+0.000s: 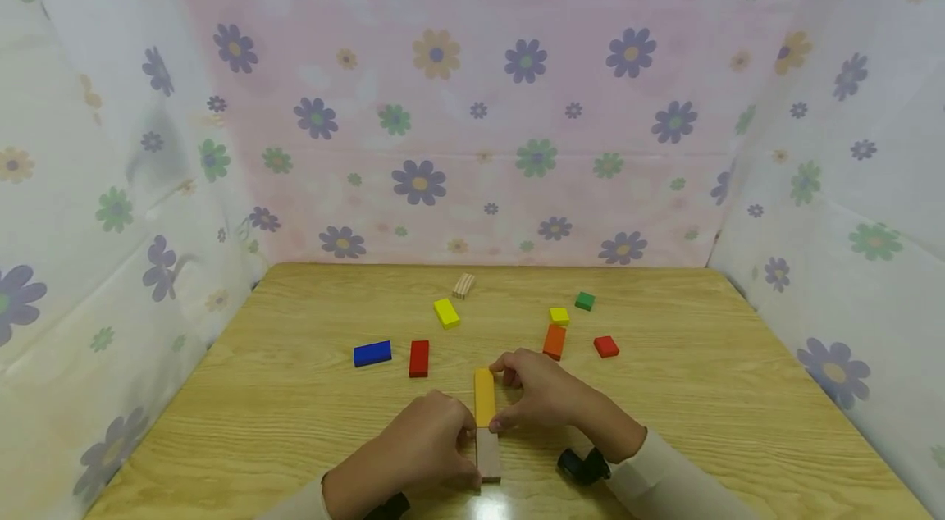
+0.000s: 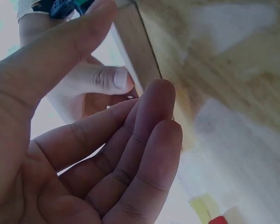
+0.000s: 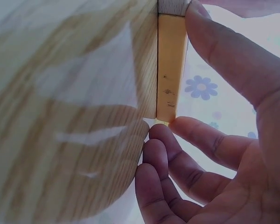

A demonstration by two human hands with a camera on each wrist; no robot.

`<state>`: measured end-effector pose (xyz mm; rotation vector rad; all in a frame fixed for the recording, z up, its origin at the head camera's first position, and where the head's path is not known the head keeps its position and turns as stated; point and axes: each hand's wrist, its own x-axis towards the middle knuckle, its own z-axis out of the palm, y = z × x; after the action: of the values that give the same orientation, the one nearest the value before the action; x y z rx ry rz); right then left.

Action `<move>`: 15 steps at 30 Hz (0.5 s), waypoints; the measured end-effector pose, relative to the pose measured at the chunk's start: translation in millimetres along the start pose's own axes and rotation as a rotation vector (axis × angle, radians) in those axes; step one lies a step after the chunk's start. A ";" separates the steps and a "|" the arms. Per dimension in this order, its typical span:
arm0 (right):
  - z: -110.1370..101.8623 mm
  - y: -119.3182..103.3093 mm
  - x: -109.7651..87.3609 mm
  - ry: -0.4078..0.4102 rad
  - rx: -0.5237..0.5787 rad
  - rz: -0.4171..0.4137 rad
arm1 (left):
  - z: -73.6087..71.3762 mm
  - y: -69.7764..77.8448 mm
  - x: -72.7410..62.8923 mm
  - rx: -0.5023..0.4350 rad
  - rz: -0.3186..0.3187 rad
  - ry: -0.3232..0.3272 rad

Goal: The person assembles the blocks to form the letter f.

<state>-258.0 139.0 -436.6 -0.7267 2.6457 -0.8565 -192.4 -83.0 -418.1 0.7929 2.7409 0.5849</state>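
Observation:
Two slim blocks lie end to end on the table in the head view: an amber block (image 1: 484,399) farther off and a plain wooden block (image 1: 488,454) nearer. My right hand (image 1: 550,397) spans the amber block lengthwise, index finger at its far end and thumb by the joint. At the left side of the wooden block, my left hand (image 1: 424,442) holds it between thumb and fingers. The right wrist view shows the amber block (image 3: 170,65) meeting the wooden one (image 3: 171,6). In the left wrist view, fingertips (image 2: 163,140) partly hide the row.
Beyond the hands lie a blue block (image 1: 372,353), a red block (image 1: 418,359), a yellow block (image 1: 446,313) and a striped wooden block (image 1: 463,285). Farther right are an orange block (image 1: 554,342), small yellow (image 1: 559,317), green (image 1: 585,301) and red (image 1: 606,347) blocks. Flowered curtains surround the table.

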 end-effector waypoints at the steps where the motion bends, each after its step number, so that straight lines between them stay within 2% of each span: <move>1: 0.1 -0.4 0.0 -0.001 0.001 0.001 | -1.4 -0.3 -0.6 -0.005 -0.001 0.004; 9: 0.4 -2.3 -1.7 -0.002 0.021 0.004 | -15.8 -7.2 -1.3 -0.029 0.013 0.052; 15: 0.0 -1.9 -1.0 -0.008 0.021 0.005 | -26.1 -21.1 0.1 -0.094 0.037 0.082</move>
<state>-256.4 138.2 -435.4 -0.7171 2.6265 -0.8772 -210.6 -107.5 -404.0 0.8155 2.7534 0.7638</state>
